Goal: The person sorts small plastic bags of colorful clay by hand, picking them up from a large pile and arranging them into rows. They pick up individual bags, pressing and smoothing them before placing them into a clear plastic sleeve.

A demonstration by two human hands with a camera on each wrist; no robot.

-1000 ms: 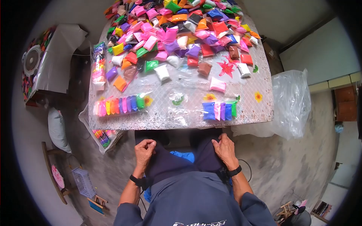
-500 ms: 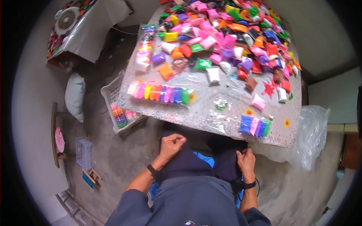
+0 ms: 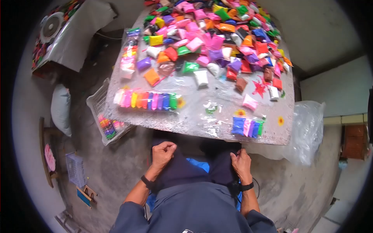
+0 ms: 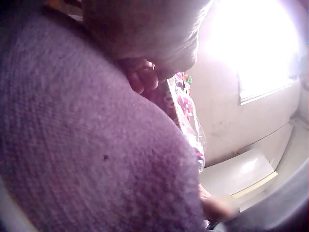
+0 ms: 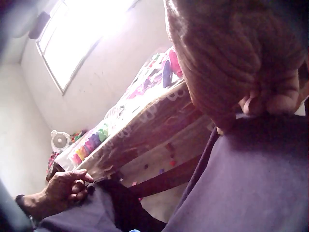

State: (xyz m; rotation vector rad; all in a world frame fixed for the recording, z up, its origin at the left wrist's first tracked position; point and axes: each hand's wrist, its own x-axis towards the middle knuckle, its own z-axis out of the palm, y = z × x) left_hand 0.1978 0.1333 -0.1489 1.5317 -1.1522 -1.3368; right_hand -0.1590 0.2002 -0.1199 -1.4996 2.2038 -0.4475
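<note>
My left hand (image 3: 162, 155) rests on the left thigh with its fingers loosely curled, holding nothing. On the other thigh lies my right hand (image 3: 241, 164), also relaxed and with nothing in it. In the right wrist view, fingertips (image 5: 282, 102) touch the dark trousers (image 5: 251, 159). Both hands are below the near edge of the table (image 3: 186, 130). Nearest to the left one is a clear bag (image 3: 147, 101) with a row of colourful packets. Closer to the right one is a smaller group of blue, pink, purple and green packets (image 3: 246, 127).
A large pile of colourful packets (image 3: 210, 39) covers the table's far part. Another filled bag (image 3: 129, 54) lies along its left edge. A white crate (image 3: 97, 105) stands on the floor at left. Clear plastic sheeting (image 3: 307, 128) hangs at right. A fan (image 3: 51, 27) is at upper left.
The head view swung so the table shifted right and tilted, then moved partway back left. Both hands have stayed on the thighs, still holding nothing.
</note>
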